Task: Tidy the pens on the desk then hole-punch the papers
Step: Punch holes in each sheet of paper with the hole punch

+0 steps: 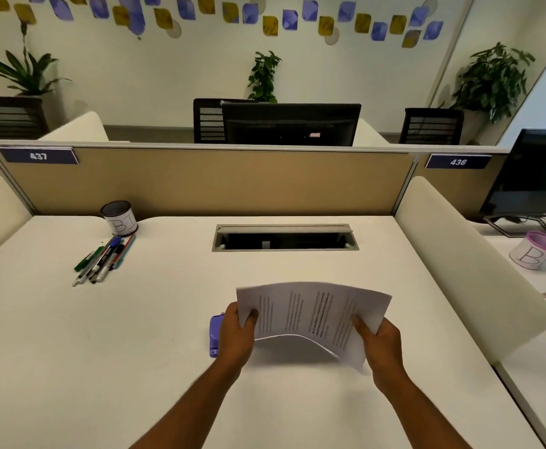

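A stack of printed papers [310, 311] is held above the desk, bowed upward in the middle. My left hand [237, 335] grips its left edge and my right hand [380, 341] grips its right edge. A purple hole punch [215, 335] lies on the desk just left of my left hand, partly hidden behind it. Several pens [105, 257] lie in a loose bundle at the far left of the desk. Behind them stands a black mesh pen cup [119, 218] with a white paper label.
A cable hatch [284, 238] is sunk into the white desk [103, 351] ahead. A tan partition [207, 183] closes the back, cream dividers [459, 260] the sides. The neighbouring desk on the right holds a pink-rimmed cup [535, 251], pens and a monitor [537, 176].
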Tool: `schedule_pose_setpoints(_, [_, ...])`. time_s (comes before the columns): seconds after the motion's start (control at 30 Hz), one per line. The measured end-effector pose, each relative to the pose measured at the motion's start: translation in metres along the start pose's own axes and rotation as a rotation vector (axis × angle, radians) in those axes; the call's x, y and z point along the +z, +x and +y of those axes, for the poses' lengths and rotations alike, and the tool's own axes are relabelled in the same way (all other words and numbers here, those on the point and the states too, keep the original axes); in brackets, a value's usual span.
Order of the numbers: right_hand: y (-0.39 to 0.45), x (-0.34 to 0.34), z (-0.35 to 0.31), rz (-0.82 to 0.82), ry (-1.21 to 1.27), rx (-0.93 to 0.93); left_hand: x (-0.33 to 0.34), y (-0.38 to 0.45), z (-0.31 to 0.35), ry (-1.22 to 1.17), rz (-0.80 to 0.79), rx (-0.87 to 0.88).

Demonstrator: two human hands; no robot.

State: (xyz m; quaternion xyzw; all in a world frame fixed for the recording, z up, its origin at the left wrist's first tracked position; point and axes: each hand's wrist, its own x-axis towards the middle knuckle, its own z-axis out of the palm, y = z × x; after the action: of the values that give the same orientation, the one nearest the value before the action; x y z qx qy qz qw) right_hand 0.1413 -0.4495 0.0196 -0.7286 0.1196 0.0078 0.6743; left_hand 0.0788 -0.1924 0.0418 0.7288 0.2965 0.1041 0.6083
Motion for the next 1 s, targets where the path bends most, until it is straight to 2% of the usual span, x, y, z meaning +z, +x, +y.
schedule_pose_setpoints(0.1, [0.006, 0.002, -0.006, 0.034, 0.063, 0.008, 0.0, 0.003, 0.004, -0.072, 0.093, -0.056])
schedule_pose_setpoints(0.2, [0.01, 0.006, -0.017, -0.018, 0.228, 0.077, 0.004, 0.004, 0.01, -0.111, 0.134, -0.166])
schedule_pose_setpoints(0.3, [0.008, 0.012, -0.024, -0.102, 0.375, 0.147, 0.013, 0.008, 0.016, -0.218, 0.016, -0.307])
schedule_pose_setpoints(0.37, [0.005, 0.017, -0.025, -0.175, 0.431, 0.168, 0.017, 0.01, 0.022, -0.346, -0.096, -0.33])
schedule_pose_setpoints(0.47, [0.001, 0.022, -0.024, -0.263, 0.478, 0.188, 0.017, 0.01, 0.03, -0.504, -0.159, -0.198])
schedule_pose_setpoints(0.57, [0.003, 0.019, -0.023, -0.285, 0.469, 0.173, 0.013, 0.01, 0.038, -0.52, -0.148, -0.067])
schedule_pose_setpoints(0.73, [0.023, -0.002, -0.032, -0.25, 0.436, 0.134, 0.003, 0.017, 0.049, -0.372, -0.049, 0.112])
schedule_pose_setpoints(0.9, [0.027, -0.006, -0.051, -0.362, 0.16, -0.087, 0.005, 0.015, 0.05, -0.19, -0.053, 0.244])
schedule_pose_setpoints(1.0, [0.022, 0.008, -0.058, -0.317, 0.027, -0.188, 0.013, 0.01, 0.052, -0.126, -0.057, 0.314])
